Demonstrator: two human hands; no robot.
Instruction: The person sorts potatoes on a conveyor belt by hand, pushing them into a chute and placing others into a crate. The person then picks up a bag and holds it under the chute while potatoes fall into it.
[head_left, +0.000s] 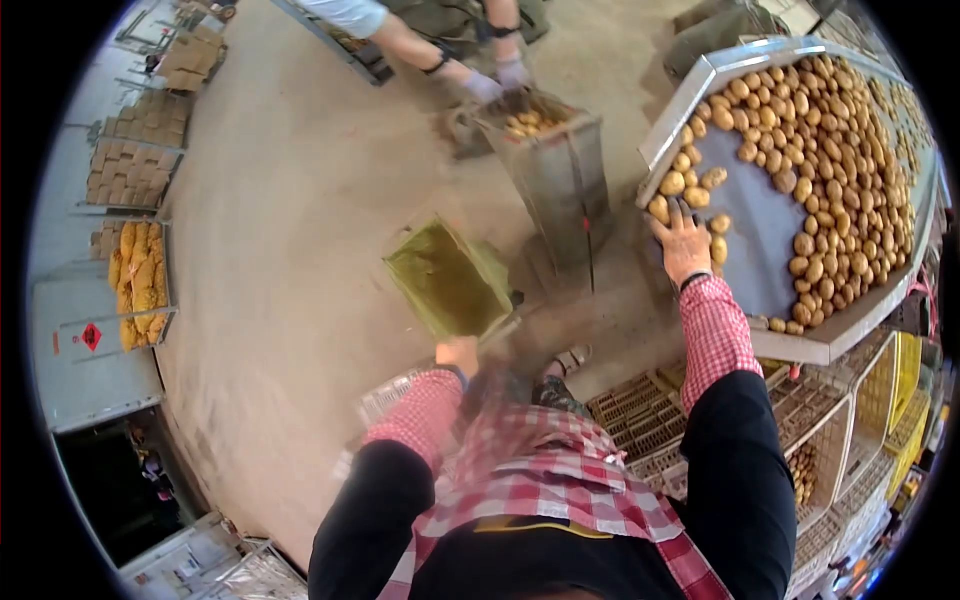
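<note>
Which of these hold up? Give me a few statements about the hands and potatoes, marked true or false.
1. The right hand reaches into the potatoes on the table. True.
2. The left hand holds a red bucket. False: it is at the rim of a green sack.
3. The green sack is heaped with potatoes. False: none show in it.
4. Another person's gloved hands are at a metal bin. True.

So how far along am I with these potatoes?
Early, by the look of it. Done: a bare patch of the table beside your right hand suggests some clearing. In hand: the right hand lies open on potatoes at the table's end; the left hand is at the green sack, grip blurred. Left: potatoes cover most of the table.
</note>
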